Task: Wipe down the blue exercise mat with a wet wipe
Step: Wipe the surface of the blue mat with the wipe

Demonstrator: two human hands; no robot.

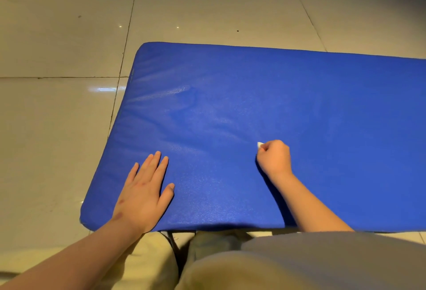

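The blue exercise mat [230, 105] lies flat on a tiled floor and runs off the right edge of the view. My left hand [145, 188] rests palm down on the mat's near left part, fingers straight and spread. My right hand [274, 157] sits on the mat near its middle, fingers curled round a white wet wipe [260, 144]. Only a small corner of the wipe shows past the fingers. Damp streaks shine on the mat's far left area.
Pale glossy floor tiles [57, 116] surround the mat on the left and far side. My knees in light trousers [230, 266] press close against the mat's near edge.
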